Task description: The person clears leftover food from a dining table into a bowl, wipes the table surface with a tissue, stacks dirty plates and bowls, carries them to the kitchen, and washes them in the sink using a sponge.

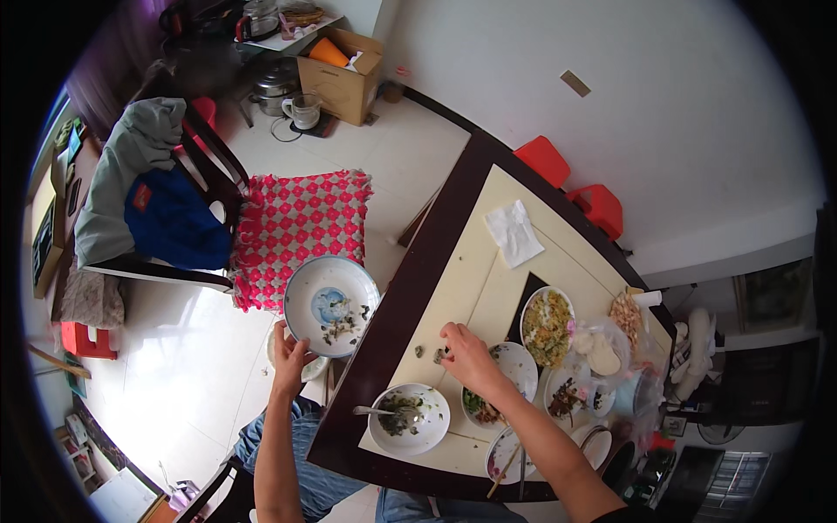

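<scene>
My left hand (290,356) grips the rim of a white bowl with a blue edge (303,287), tilted beside the table's left edge. Dark and pale food scraps (343,327) lie inside it. Over the tabletop, the fingers of my right hand (467,356) are closed on a small greyish food scrap (440,356). Another dark scrap (419,352) lies on the table just left of it. Nearer to me stands a white bowl with leftover greens (428,438), a metal spoon (376,411) resting in it. My right forearm partly covers a dish of greens and meat (485,413).
A crumpled white tissue (514,233) lies on the dark-edged table (418,287). Several dishes crowd its right side, including a bowl of fried rice (548,323). Chopsticks (522,471) rest across a patterned plate (500,451). A chair with a pink-and-grey cover (304,229) stands left.
</scene>
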`<state>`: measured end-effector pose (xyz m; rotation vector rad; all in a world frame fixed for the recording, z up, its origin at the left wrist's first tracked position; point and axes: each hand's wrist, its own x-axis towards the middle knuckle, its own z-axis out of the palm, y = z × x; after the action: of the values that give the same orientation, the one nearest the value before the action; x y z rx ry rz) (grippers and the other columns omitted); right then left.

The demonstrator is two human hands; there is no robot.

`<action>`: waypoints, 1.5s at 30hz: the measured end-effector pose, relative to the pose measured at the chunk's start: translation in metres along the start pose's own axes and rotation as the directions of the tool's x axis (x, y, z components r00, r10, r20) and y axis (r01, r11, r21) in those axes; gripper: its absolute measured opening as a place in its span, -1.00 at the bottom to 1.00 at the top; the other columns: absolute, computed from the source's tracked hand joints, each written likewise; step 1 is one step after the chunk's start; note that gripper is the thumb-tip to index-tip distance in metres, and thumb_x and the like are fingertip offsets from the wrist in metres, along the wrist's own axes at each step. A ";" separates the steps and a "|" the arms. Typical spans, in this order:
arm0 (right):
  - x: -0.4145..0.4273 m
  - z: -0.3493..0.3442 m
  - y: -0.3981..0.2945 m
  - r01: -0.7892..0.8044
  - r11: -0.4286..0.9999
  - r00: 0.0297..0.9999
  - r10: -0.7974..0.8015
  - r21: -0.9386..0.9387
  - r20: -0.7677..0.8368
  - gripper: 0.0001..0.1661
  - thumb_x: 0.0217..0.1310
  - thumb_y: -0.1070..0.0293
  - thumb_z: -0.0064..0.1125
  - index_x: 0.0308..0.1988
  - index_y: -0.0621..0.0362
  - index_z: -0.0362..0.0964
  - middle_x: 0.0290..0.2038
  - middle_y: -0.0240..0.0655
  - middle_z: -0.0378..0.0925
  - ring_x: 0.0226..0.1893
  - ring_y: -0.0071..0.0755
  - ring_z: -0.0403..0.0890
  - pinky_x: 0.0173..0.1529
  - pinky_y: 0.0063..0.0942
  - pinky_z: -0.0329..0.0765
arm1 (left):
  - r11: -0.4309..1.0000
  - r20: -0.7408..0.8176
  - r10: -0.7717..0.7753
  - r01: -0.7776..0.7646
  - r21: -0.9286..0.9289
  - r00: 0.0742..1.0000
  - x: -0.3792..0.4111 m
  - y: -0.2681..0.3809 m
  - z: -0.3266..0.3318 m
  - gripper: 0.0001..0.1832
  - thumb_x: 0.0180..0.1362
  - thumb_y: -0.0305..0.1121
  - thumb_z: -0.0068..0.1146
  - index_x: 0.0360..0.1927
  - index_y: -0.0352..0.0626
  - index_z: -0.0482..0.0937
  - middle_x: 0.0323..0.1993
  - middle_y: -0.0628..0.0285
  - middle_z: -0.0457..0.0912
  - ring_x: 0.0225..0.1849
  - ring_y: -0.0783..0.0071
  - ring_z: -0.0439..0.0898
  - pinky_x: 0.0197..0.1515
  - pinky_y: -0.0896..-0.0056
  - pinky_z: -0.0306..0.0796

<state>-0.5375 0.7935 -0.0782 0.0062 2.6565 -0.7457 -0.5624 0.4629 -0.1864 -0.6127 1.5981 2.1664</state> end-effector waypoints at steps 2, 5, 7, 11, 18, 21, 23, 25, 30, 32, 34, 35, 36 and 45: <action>0.003 0.007 -0.011 0.007 0.991 1.000 -0.006 0.131 -0.009 -0.57 -0.02 0.60 0.25 -0.11 0.21 0.27 -0.20 -0.11 0.43 -0.29 -0.11 0.62 -0.12 -0.21 0.56 | 1.000 0.006 0.008 -0.008 -0.010 1.000 -0.002 -0.001 -0.003 -0.52 0.26 -0.53 -0.06 0.20 0.04 0.14 -0.10 0.20 0.60 -0.13 0.45 0.62 -0.15 0.39 0.60; 0.013 0.025 -0.031 0.079 0.970 0.993 -0.058 0.231 -0.099 -0.69 0.01 0.57 0.28 -0.20 0.22 0.36 -0.24 -0.20 0.44 -0.42 -0.29 0.64 -0.23 -0.32 0.59 | 0.998 -0.019 0.052 -0.053 -0.038 0.998 -0.002 -0.008 -0.008 -0.54 0.24 -0.52 -0.07 0.18 0.02 0.15 -0.11 0.10 0.59 -0.20 0.37 0.64 -0.22 0.37 0.58; 0.025 0.036 -0.041 0.135 0.957 0.987 -0.105 0.258 -0.125 -0.73 0.00 0.58 0.28 -0.24 0.24 0.39 -0.25 -0.22 0.44 -0.43 -0.29 0.64 -0.27 -0.35 0.59 | 0.999 -0.014 0.034 -0.035 -0.036 0.999 -0.001 -0.008 -0.009 -0.52 0.23 -0.54 -0.06 0.19 0.03 0.14 -0.11 0.11 0.59 -0.17 0.36 0.64 -0.20 0.34 0.58; 0.054 0.045 -0.078 0.175 0.878 0.980 -0.197 0.446 0.003 -0.69 0.00 0.63 0.32 -0.18 0.30 0.47 -0.27 -0.22 0.46 -0.31 -0.35 0.67 -0.19 -0.47 0.63 | 0.999 -0.033 0.015 -0.017 -0.048 0.999 -0.003 -0.013 -0.011 -0.49 0.22 -0.55 -0.04 0.20 0.04 0.14 -0.11 0.13 0.58 -0.18 0.38 0.63 -0.21 0.36 0.58; 0.090 0.041 -0.107 0.387 0.872 0.919 -0.390 0.300 -0.050 -0.77 0.16 0.58 0.10 -0.15 0.29 0.55 -0.26 -0.11 0.61 -0.32 -0.21 0.68 -0.19 -0.37 0.60 | 0.990 -0.089 0.016 -0.028 -0.138 0.996 -0.023 -0.015 -0.027 -0.43 0.22 -0.55 -0.01 0.26 0.07 0.13 -0.12 0.22 0.57 -0.19 0.51 0.62 -0.25 0.49 0.59; 0.098 0.048 -0.125 0.521 0.821 0.841 -0.540 0.232 0.024 -0.80 0.13 0.50 0.19 -0.18 0.23 0.57 -0.22 -0.18 0.59 -0.20 -0.11 0.62 -0.08 -0.29 0.55 | 0.986 -0.143 0.034 -0.057 -0.159 0.989 -0.043 -0.007 -0.038 -0.39 0.21 -0.55 -0.01 0.31 0.07 0.11 -0.11 0.21 0.56 -0.20 0.50 0.61 -0.29 0.52 0.59; 0.102 0.067 -0.144 0.686 0.701 0.716 -0.698 0.195 -0.014 -0.80 0.05 0.46 0.27 -0.23 0.20 0.57 -0.22 -0.18 0.57 -0.13 -0.05 0.57 -0.03 -0.22 0.52 | 0.982 -0.147 0.061 -0.086 -0.166 0.987 -0.057 -0.003 -0.047 -0.38 0.21 -0.55 -0.02 0.32 0.06 0.11 -0.11 0.19 0.55 -0.20 0.50 0.61 -0.32 0.56 0.58; 0.103 0.089 -0.164 0.728 0.655 0.664 -0.747 0.205 0.026 -0.76 0.02 0.36 0.32 -0.23 0.14 0.57 -0.12 -0.29 0.52 0.00 -0.12 0.46 0.10 -0.20 0.43 | 0.979 -0.193 0.070 -0.105 -0.175 0.979 -0.076 0.015 -0.044 -0.40 0.21 -0.57 -0.03 0.31 0.03 0.13 -0.07 0.16 0.55 -0.19 0.48 0.62 -0.36 0.56 0.58; 0.091 0.115 -0.210 0.867 0.457 0.442 -0.889 0.197 0.116 -0.78 0.01 0.26 0.34 -0.31 0.05 0.53 -0.15 -0.40 0.46 0.00 -0.23 0.41 0.14 -0.20 0.32 | 0.955 -0.269 0.166 -0.222 -0.195 0.949 -0.114 0.038 -0.061 -0.39 0.19 -0.58 -0.03 0.30 -0.01 0.11 -0.03 0.12 0.55 -0.14 0.41 0.63 -0.30 0.44 0.65; 0.087 0.118 -0.221 0.892 0.388 0.370 -0.922 0.233 0.117 -0.83 0.02 0.28 0.32 -0.35 0.03 0.50 -0.20 -0.40 0.45 -0.03 -0.26 0.41 0.13 -0.23 0.31 | 0.950 -0.305 0.180 -0.245 -0.192 0.935 -0.128 0.048 -0.068 -0.38 0.18 -0.60 -0.03 0.30 -0.01 0.11 -0.03 0.11 0.54 -0.14 0.41 0.63 -0.31 0.45 0.65; 0.086 0.118 -0.228 0.909 0.350 0.327 -0.936 0.227 0.132 -0.85 0.02 0.31 0.30 -0.37 0.05 0.49 -0.21 -0.39 0.45 -0.03 -0.24 0.42 0.12 -0.22 0.32 | 0.945 -0.347 0.198 -0.273 -0.183 0.917 -0.142 0.055 -0.073 -0.37 0.16 -0.61 -0.03 0.30 -0.01 0.11 -0.03 0.12 0.53 -0.14 0.42 0.63 -0.32 0.45 0.65; 0.086 0.117 -0.231 0.917 0.332 0.307 -0.942 0.223 0.139 -0.85 0.02 0.32 0.29 -0.38 0.06 0.48 -0.21 -0.38 0.46 -0.04 -0.23 0.42 0.12 -0.22 0.33 | 0.942 -0.365 0.206 -0.285 -0.177 0.908 -0.148 0.058 -0.076 -0.36 0.16 -0.62 -0.03 0.30 0.00 0.11 -0.03 0.12 0.53 -0.14 0.42 0.62 -0.32 0.46 0.65; 0.086 0.118 -0.233 0.923 0.319 0.296 -0.946 0.216 0.135 -0.86 0.02 0.34 0.28 -0.37 0.07 0.48 -0.22 -0.37 0.46 -0.04 -0.21 0.43 0.11 -0.22 0.34 | 0.941 -0.377 0.207 -0.290 -0.176 0.903 -0.154 0.061 -0.079 -0.34 0.13 -0.63 -0.03 0.31 0.01 0.11 -0.04 0.13 0.52 -0.14 0.43 0.62 -0.32 0.46 0.65; 0.086 0.124 -0.245 0.965 0.260 0.253 -0.960 0.042 0.116 -0.80 -0.06 0.44 0.24 -0.33 0.14 0.41 -0.25 -0.31 0.44 -0.08 -0.16 0.45 0.05 -0.24 0.42 | 0.913 -0.490 0.369 -0.406 0.034 0.790 -0.186 0.075 -0.098 -0.31 0.11 -0.69 -0.06 0.33 -0.09 0.09 -0.02 0.10 0.52 -0.27 0.53 0.62 -0.35 0.58 0.58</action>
<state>-0.5987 0.5127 -0.0844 -1.8097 2.2708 -0.9406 -0.4365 0.3394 -0.0498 -0.9950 2.0631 2.5153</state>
